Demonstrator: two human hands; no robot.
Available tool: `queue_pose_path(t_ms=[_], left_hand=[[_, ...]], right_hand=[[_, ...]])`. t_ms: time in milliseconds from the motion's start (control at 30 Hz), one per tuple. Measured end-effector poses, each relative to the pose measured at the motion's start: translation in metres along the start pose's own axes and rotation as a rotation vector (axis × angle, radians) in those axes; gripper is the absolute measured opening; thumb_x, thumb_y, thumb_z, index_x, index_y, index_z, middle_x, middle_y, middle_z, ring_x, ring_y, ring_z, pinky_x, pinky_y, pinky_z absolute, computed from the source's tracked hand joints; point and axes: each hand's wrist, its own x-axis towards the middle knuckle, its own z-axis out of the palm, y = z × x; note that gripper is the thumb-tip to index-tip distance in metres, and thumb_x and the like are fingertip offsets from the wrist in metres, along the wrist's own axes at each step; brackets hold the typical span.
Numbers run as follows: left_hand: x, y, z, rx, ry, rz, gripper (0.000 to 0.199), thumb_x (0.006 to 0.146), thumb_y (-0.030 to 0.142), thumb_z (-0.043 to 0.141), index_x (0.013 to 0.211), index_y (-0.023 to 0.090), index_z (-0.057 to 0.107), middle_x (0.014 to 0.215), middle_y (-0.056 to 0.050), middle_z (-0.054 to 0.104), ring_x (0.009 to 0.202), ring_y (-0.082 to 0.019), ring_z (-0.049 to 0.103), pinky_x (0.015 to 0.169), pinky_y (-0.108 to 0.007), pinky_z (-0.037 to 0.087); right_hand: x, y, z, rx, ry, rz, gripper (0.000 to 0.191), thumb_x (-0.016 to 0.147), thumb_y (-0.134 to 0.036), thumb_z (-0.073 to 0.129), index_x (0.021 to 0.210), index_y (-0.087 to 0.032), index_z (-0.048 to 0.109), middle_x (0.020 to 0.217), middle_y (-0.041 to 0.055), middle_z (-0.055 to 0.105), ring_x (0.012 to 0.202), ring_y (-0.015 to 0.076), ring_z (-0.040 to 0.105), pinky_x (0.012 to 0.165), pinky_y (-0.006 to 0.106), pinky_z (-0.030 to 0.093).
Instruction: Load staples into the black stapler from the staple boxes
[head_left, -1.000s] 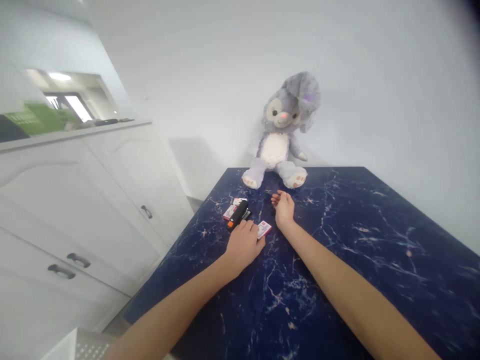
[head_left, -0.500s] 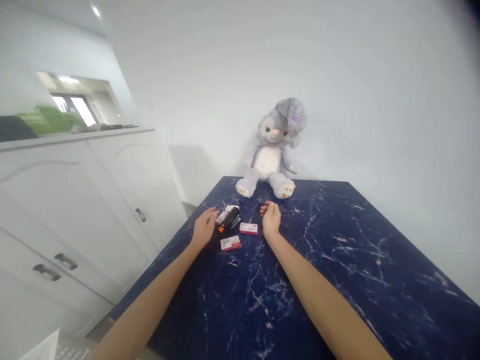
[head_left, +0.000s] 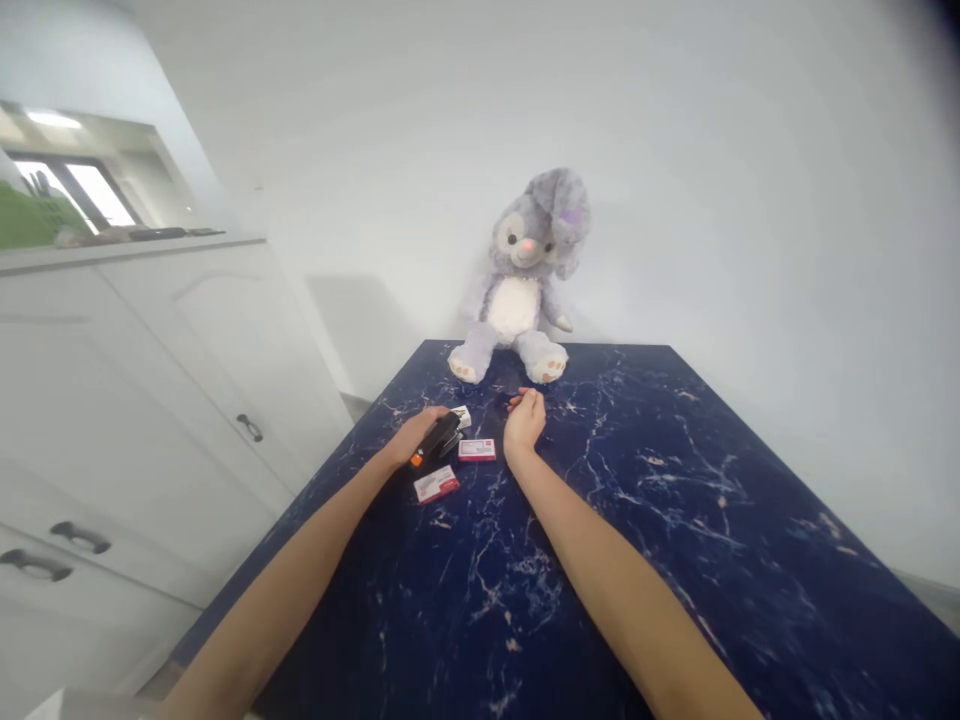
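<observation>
My left hand is closed around a black stapler with an orange part at its near end. Partly hidden behind the stapler lies a small white box. Two red-and-white staple boxes are beside it: one box to the right, another box on the near side. My right hand rests on the tabletop to the right of the boxes. Its fingers are loosely curled and apart, with nothing seen in them.
A grey plush toy sits against the wall at the far edge of the dark blue marbled table. White cabinets with dark handles stand to the left. On top of them is a green basket.
My left hand has moved onto the stapler and closed on it, where before it lay open beside it. My right hand stays near the boxes. The whole view has shifted slightly.
</observation>
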Motion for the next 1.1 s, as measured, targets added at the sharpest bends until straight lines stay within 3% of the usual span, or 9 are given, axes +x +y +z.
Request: queue_pose_path(t_ms=[100,200,367,467,600,733,867,1000,1100], left_hand=[[-0.013,0.012,0.001,-0.126,-0.046,0.035,0.06,0.103,0.051,0.017,0.128,0.021,0.063,0.137,-0.006,0.063,0.124,-0.019,0.06,0.111,-0.036,0.045],[-0.024,0.028,0.003,-0.223,-0.063,0.06,0.057,0.103,0.052,0.025,0.127,0.019,0.064,0.14,-0.006,0.06,0.127,-0.02,0.057,0.114,-0.035,0.041],[-0.04,0.059,0.016,-0.461,-0.135,0.127,0.047,0.1,0.051,0.041,0.126,0.022,0.067,0.139,-0.005,0.059,0.132,-0.022,0.051,0.121,-0.037,0.03],[-0.042,0.072,0.025,-0.561,-0.189,0.103,0.046,0.098,0.051,0.045,0.125,0.023,0.068,0.134,-0.006,0.064,0.128,-0.025,0.055,0.118,-0.042,0.033],[-0.046,0.08,0.026,-0.72,-0.203,-0.002,0.056,0.1,0.054,0.032,0.13,0.02,0.065,0.13,-0.009,0.067,0.124,-0.028,0.059,0.115,-0.048,0.036],[-0.058,0.09,0.011,-0.474,-0.105,0.153,0.048,0.103,0.048,0.03,0.122,0.022,0.066,0.133,-0.008,0.064,0.127,-0.024,0.053,0.115,-0.045,0.032],[-0.066,0.103,-0.004,-0.279,-0.093,0.305,0.037,0.099,0.047,0.041,0.093,0.019,0.065,0.099,-0.007,0.068,0.096,-0.022,0.061,0.095,-0.041,0.047],[-0.066,0.114,-0.007,-0.199,-0.227,0.26,0.031,0.081,0.042,0.072,0.103,0.021,0.067,0.094,-0.002,0.07,0.084,-0.019,0.064,0.079,-0.033,0.051],[-0.065,0.121,-0.003,-0.203,-0.261,0.305,0.035,0.084,0.041,0.072,0.115,0.026,0.071,0.105,-0.004,0.072,0.1,-0.022,0.064,0.09,-0.036,0.051]], right_hand=[[0.0,-0.007,0.002,-0.004,0.018,0.06,0.06,0.098,-0.053,0.012,0.11,-0.017,0.058,0.094,0.0098,0.069,0.08,0.0206,0.066,0.074,0.033,0.052],[-0.004,-0.017,-0.011,-0.027,-0.145,0.078,0.053,0.097,-0.052,0.024,0.103,-0.016,0.063,0.089,0.0102,0.071,0.076,0.021,0.067,0.07,0.033,0.054],[-0.032,-0.037,-0.084,-0.17,-0.605,0.018,0.015,0.078,-0.032,0.067,0.087,-0.021,0.072,0.083,0.0014,0.074,0.077,0.0194,0.069,0.078,0.032,0.055],[-0.058,-0.051,-0.134,-0.316,-0.797,-0.103,0.025,0.08,-0.023,0.065,0.103,-0.027,0.073,0.097,-0.0003,0.076,0.087,0.0193,0.069,0.087,0.035,0.054],[-0.086,-0.064,-0.172,-0.517,-0.815,-0.311,0.027,0.083,-0.018,0.061,0.107,-0.024,0.071,0.106,0.004,0.073,0.093,0.0205,0.067,0.09,0.037,0.051],[-0.102,-0.075,-0.182,-0.568,-0.839,-0.469,0.027,0.081,-0.011,0.059,0.104,-0.022,0.068,0.101,0.0048,0.071,0.092,0.0209,0.064,0.086,0.037,0.05],[-0.111,-0.084,-0.183,-0.558,-0.935,-0.61,0.027,0.085,-0.015,0.061,0.111,-0.022,0.066,0.101,0.006,0.07,0.092,0.0214,0.063,0.085,0.038,0.049],[-0.112,-0.088,-0.183,-0.518,-0.993,-0.66,0.024,0.089,-0.018,0.06,0.112,-0.022,0.065,0.106,0.0074,0.071,0.094,0.022,0.063,0.086,0.039,0.05],[-0.112,-0.088,-0.185,-0.507,-1.048,-0.665,0.025,0.092,-0.016,0.057,0.114,-0.023,0.065,0.109,0.0068,0.072,0.097,0.0219,0.063,0.088,0.04,0.05]])
